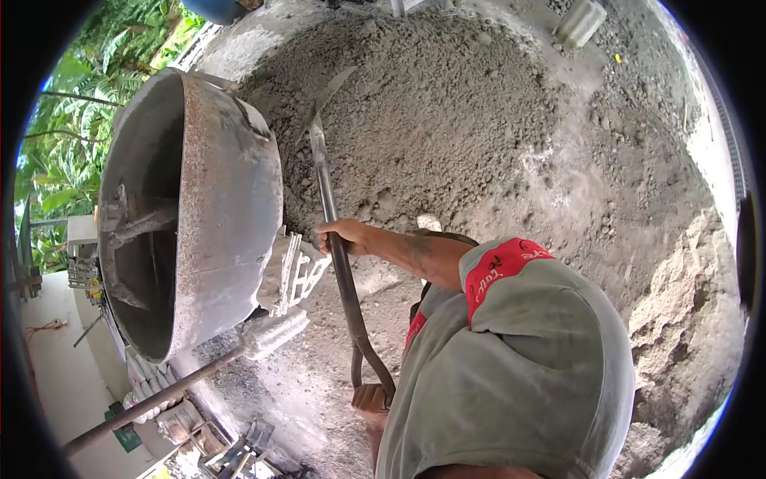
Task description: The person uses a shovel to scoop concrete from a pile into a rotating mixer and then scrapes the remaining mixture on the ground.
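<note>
A shovel (341, 275) runs lengthwise through the view, its worn metal blade (331, 89) at the grey heap of sand and gravel (431, 104). My right hand (341, 237) is wrapped round the middle of the shaft, with the arm stretched across from a grey sleeve with a red band. My left hand (372, 401) is closed on the grip at the shovel's end, close to my shirt. How deep the blade sits in the material is hard to make out. To the left of the shovel stands a large concrete mixer drum (227, 215), its mouth facing left.
A rusty bar (159, 393) extends from near the drum toward the lower left. A pale ribbed block (275, 334) lies below the drum. Several sacks (148, 387) and loose items stand at the lower left. A light cylindrical container (580, 22) sits at the top right.
</note>
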The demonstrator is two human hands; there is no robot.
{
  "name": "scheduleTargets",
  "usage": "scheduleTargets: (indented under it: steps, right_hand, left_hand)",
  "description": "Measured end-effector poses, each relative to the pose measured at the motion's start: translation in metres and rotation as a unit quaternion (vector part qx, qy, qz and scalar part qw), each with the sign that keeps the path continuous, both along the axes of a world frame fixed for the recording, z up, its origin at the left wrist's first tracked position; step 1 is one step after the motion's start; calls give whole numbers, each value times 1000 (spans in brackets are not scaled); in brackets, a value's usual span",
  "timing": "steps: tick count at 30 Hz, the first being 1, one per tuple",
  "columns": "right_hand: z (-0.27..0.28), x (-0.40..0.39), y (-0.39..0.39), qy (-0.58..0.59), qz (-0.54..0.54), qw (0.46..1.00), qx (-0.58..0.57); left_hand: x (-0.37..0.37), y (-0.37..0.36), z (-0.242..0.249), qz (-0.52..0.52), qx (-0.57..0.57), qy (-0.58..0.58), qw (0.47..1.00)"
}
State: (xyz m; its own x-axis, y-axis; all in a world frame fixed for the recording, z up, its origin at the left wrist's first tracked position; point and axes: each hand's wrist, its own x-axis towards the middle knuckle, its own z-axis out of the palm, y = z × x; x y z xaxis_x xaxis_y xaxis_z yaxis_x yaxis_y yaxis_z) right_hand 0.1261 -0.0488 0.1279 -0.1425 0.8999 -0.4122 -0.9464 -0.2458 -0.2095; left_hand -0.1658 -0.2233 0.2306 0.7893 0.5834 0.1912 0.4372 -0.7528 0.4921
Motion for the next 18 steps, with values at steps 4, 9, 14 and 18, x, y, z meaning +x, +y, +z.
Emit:
scheduleTargets:
  steps: [4,9,14,18]
  right_hand:
    - [-38,-73,-47,56,71,991,-93]
    - [-72,-87,-107,71,158,979,-112]
    - [-37,-1,-212,-20,316,945,-79]
    - [-34,99,-315,32,265,963,41]
  left_hand:
    - [-1,-65,36,99,-78,51,991]
    - [78,-98,26,287,-70,99,950]
    - [188,-92,-8,240,-129,98,957]
    - [271,-104,-82,299,-271,46,914]
